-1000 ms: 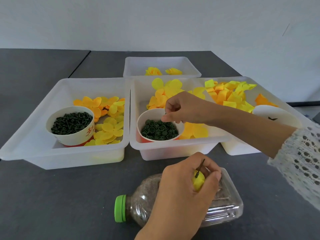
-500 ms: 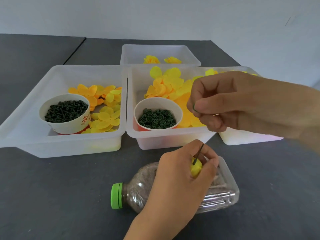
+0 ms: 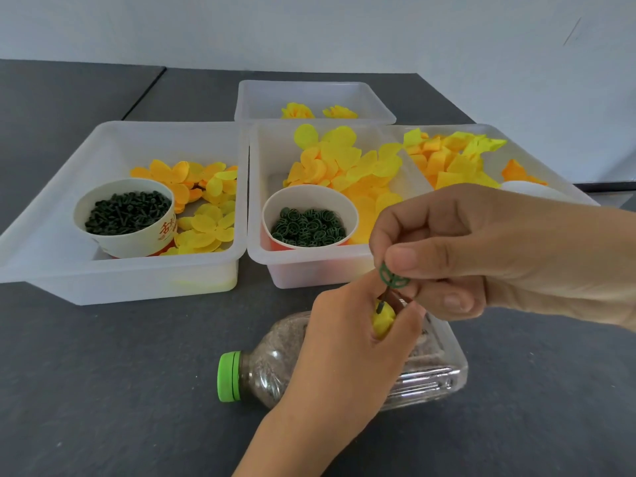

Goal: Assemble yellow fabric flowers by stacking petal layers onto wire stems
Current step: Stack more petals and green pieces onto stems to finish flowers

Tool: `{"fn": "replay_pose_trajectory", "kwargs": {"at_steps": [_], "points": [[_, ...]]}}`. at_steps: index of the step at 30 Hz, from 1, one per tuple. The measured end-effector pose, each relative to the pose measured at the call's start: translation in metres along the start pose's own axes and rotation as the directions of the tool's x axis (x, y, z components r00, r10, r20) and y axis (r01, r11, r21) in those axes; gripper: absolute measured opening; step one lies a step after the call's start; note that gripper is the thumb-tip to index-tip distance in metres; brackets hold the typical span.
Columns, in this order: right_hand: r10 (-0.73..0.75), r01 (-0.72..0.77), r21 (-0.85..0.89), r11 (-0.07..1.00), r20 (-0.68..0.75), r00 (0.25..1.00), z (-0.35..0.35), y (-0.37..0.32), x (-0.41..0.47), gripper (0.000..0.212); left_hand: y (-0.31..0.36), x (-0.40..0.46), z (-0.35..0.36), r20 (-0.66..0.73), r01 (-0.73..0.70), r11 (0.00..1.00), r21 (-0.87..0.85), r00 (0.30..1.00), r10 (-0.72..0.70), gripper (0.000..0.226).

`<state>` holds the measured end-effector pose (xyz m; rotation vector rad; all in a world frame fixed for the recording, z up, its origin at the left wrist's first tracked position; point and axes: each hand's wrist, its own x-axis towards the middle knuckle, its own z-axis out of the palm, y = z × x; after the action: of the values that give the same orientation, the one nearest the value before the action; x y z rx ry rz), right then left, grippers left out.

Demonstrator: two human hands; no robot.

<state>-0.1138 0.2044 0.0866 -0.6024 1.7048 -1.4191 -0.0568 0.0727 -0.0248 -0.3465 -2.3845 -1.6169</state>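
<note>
Lower centre of the frame: the left hand [image 3: 347, 352] curls round a yellow flower [image 3: 383, 320], keeping its dark stem [image 3: 382, 302] pointing up so parts can be threaded on. The right hand [image 3: 481, 256], coming in from the right, pinches a green ring [image 3: 393, 277] between thumb and forefinger just above the stem tip (contact unclear). Spare rings fill the cup [image 3: 309, 225] in the middle tray [image 3: 296, 266]
</note>
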Motion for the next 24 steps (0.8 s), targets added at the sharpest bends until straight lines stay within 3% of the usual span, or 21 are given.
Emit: {"fn": "replay_pose_trajectory", "kwargs": {"at_steps": [4, 8, 11, 15, 19, 24], "points": [[-0.004, 0.004, -0.018, 1.000, -0.020, 1.000, 0.001, 0.003, 0.000, 0.015, -0.004, 0.000, 0.001, -0.001, -0.004, 1.000, -0.016, 1.000, 0.004, 0.016], [-0.074, 0.058, -0.175, 0.983, -0.084, 0.994, 0.004, 0.003, 0.001, 0.019, -0.003, 0.000, 0.002, -0.014, 0.021, 1.000, -0.016, 1.000, -0.021, 0.012], [-0.248, 0.145, -0.427, 0.893, -0.195, 0.949, 0.004, 0.005, -0.001, 0.029, -0.001, 0.000, 0.002, -0.013, 0.026, 1.000, -0.004, 1.000, -0.026, 0.012], [-0.433, 0.274, -0.619, 0.736, -0.120, 0.893, 0.009, 0.005, -0.012, 0.013, -0.001, 0.000, 0.001, -0.014, 0.014, 0.999, -0.040, 1.000, -0.015, 0.006], [-0.457, 0.183, -0.828, 0.530, -0.098, 0.884, 0.017, 0.015, -0.010, 0.003, 0.001, 0.001, 0.000, -0.006, -0.004, 0.998, -0.064, 1.000, 0.004, 0.024], [-0.384, 0.118, -0.841, 0.528, -0.113, 0.916, 0.020, 0.019, -0.004, 0.007, -0.001, 0.001, 0.000, 0.002, 0.028, 0.996, -0.089, 1.000, -0.028, 0.029]]}}
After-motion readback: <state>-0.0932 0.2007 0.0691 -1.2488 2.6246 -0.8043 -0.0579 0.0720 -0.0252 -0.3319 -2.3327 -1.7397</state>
